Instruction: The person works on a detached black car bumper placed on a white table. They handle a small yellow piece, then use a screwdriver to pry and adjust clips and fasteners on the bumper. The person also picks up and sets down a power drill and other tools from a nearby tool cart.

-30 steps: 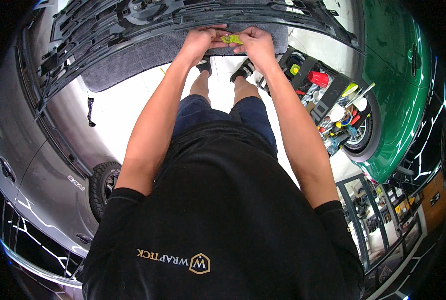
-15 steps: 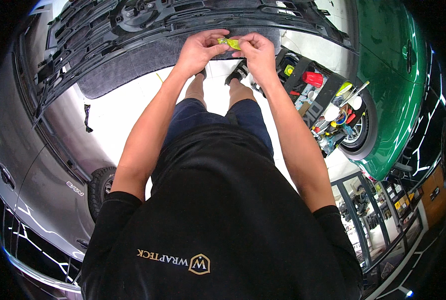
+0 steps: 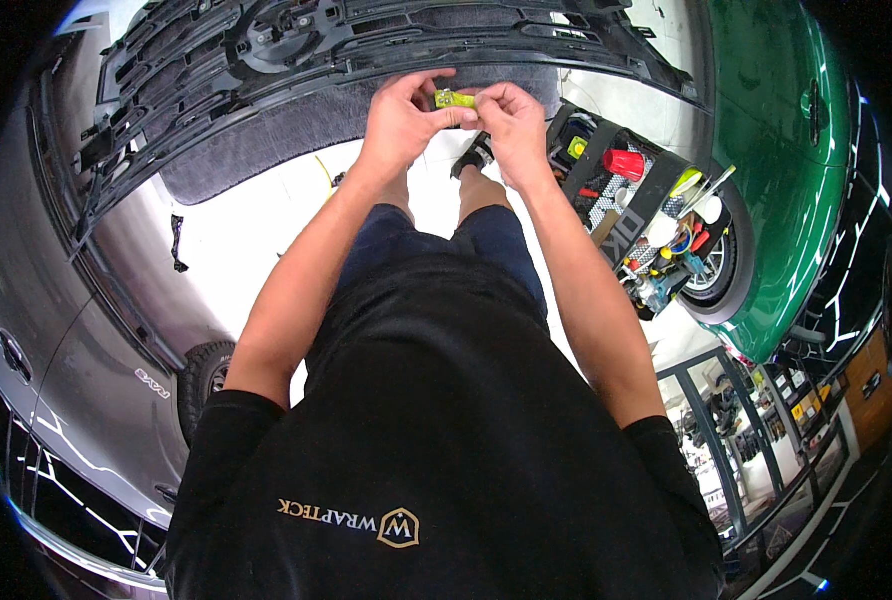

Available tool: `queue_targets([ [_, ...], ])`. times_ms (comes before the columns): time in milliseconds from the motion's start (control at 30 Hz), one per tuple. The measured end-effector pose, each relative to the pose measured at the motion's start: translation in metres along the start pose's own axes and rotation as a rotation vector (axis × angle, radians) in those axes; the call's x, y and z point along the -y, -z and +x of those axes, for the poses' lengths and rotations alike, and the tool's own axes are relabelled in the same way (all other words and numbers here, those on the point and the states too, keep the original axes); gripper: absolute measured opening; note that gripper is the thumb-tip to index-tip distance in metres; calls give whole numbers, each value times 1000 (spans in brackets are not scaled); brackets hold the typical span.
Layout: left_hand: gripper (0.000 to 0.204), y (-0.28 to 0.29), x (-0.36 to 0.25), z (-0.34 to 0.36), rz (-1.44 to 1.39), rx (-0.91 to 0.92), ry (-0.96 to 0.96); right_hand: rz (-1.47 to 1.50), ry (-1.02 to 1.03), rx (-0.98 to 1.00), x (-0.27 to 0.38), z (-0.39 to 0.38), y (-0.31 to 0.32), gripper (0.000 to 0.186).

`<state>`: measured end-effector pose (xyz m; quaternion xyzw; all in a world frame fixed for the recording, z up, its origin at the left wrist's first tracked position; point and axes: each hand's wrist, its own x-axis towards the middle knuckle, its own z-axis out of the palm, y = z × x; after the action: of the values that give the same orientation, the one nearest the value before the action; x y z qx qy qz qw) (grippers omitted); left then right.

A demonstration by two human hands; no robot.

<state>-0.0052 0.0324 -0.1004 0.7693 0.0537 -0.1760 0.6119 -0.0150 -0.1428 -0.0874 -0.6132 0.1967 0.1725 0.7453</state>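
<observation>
A small yellow-green object with silvery bits at one end is between my hands, in front of a black slatted car grille. My left hand is closed on its left part, thumb below and fingers curled above. My right hand pinches its right end. Behind my hands, a dark grey padded mat runs beneath the grille; whether they touch it I cannot tell.
A grey car stands at my left, a green car at my right. An open black bag of tools with a red cup sits beside my right arm. Shelving shows at the lower right.
Both hands and the yellow-green object have come slightly lower in the picture, toward my body. My left thumb has swung down beneath the object.
</observation>
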Motion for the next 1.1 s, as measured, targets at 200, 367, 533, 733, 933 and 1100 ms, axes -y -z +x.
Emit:
queue_targets([
  [200,25,-20,7,-2,-142,1,113,-14,28,-35,-10,1,2,10],
  [367,19,-13,14,4,-296,142,249,-131,20,23,-10,-4,20,10],
  [533,16,-13,16,12,-237,185,220,-115,-33,-33,-10,-1,17,11],
  [733,21,-1,35,43,-243,157,334,-49,-107,-184,-11,15,17,12],
  [933,26,-6,39,41,224,35,179,-169,-40,-302,-5,22,35,14],
  [1100,33,-27,33,36,555,-108,-155,-154,-37,-327,2,3,54,12],
])
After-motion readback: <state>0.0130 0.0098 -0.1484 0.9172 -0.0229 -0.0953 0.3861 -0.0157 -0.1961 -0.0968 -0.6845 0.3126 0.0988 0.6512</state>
